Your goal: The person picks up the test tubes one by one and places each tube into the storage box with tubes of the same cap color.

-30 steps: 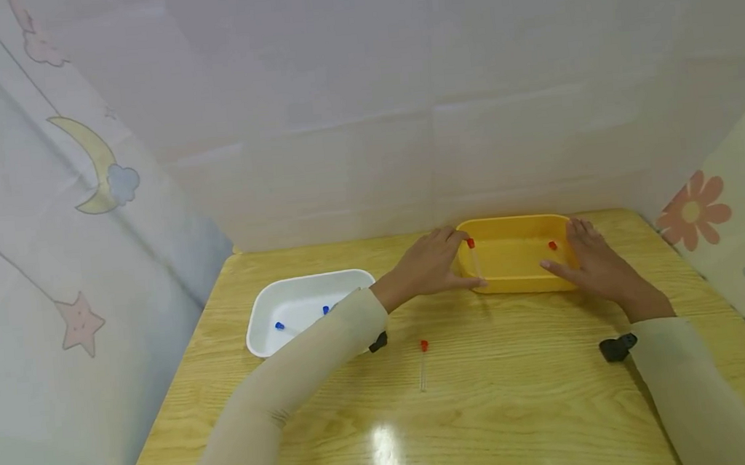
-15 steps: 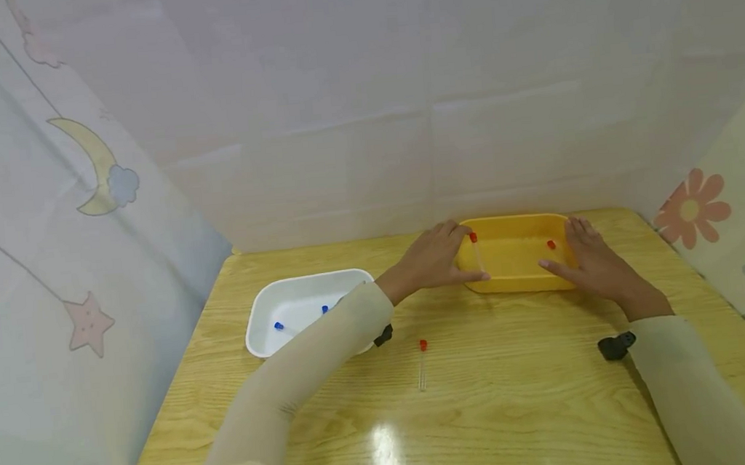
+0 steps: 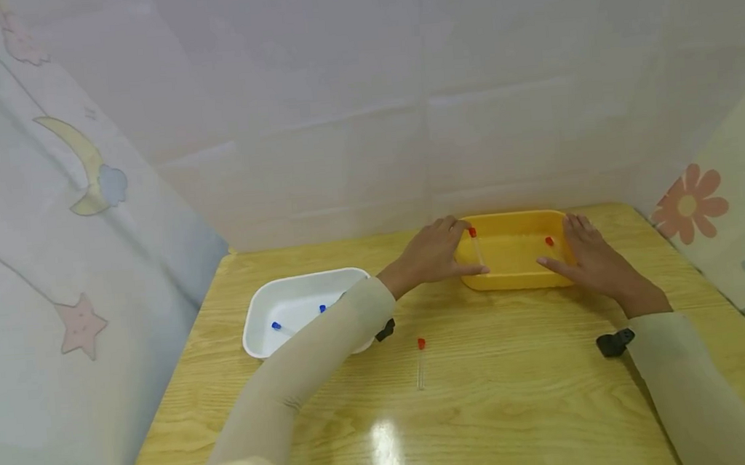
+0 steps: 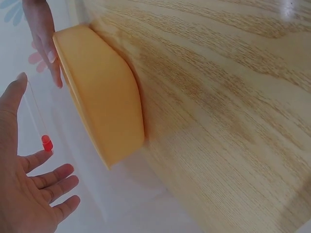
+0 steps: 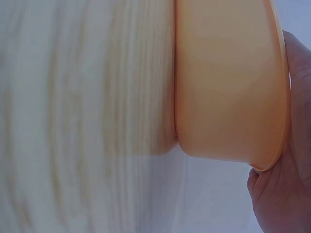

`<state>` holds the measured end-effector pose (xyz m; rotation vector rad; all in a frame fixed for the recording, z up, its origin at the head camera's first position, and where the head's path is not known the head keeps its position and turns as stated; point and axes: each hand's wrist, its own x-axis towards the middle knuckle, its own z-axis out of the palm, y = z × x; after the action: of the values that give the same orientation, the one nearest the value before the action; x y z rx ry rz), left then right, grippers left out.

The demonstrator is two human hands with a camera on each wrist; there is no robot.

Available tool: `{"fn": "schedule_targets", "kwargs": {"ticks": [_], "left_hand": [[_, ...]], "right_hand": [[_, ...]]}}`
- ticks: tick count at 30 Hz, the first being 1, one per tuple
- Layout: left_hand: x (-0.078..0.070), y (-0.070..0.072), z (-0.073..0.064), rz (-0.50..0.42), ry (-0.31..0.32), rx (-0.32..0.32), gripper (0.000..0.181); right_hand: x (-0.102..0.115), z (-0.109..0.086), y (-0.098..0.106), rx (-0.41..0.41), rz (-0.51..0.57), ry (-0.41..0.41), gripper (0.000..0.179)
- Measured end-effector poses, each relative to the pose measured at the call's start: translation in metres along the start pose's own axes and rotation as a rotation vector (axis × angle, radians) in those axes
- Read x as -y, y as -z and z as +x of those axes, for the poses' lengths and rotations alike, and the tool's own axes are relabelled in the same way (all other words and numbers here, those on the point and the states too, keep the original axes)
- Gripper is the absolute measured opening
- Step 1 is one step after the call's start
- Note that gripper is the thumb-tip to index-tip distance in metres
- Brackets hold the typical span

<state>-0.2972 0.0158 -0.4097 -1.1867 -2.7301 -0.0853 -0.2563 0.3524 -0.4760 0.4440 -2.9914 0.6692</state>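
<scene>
Between thumb and index finger, my left hand [image 3: 430, 253] holds a clear tube with a red cap [image 4: 47, 142] by its two ends, over the left end of the yellow tray [image 3: 524, 281]. The other left fingers are spread apart. My right hand [image 3: 598, 262] rests on the tray's right rim, its fingers extended. Inside the tray a second red cap [image 3: 549, 241] shows; its tube is hard to make out. Another red-capped tube [image 3: 421, 364] lies on the table in front of the tray. From the right wrist, the right hand [image 5: 286, 194] touches the rim.
A white tray [image 3: 249, 330] stands to the left, partly hidden by my left sleeve; tubes with blue caps [image 3: 277, 325] lie in it. The wooden table [image 3: 491, 398] meets a cloth backdrop [image 3: 340, 155] behind the trays.
My left hand has shifted slightly right and away from me with the tube, a little farther over the tray. My right hand stays at the tray's right end.
</scene>
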Motion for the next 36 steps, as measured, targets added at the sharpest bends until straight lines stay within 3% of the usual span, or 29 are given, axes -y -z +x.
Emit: {"fn": "schedule_targets", "kwargs": {"ticks": [18, 27, 36], "left_hand": [[0.005, -0.004, 0.005, -0.046, 0.031, 0.045, 0.088], [0.012, -0.009, 0.006, -0.079, 0.025, 0.089, 0.094], [0.013, -0.01, 0.01, -0.108, 0.009, 0.095, 0.094]], "right_hand": [[0.009, -0.006, 0.0, 0.022, 0.037, -0.016, 0.105], [0.011, -0.006, -0.002, 0.019, 0.035, -0.024, 0.107], [0.014, -0.008, -0.001, 0.029, 0.033, -0.034, 0.108]]}}
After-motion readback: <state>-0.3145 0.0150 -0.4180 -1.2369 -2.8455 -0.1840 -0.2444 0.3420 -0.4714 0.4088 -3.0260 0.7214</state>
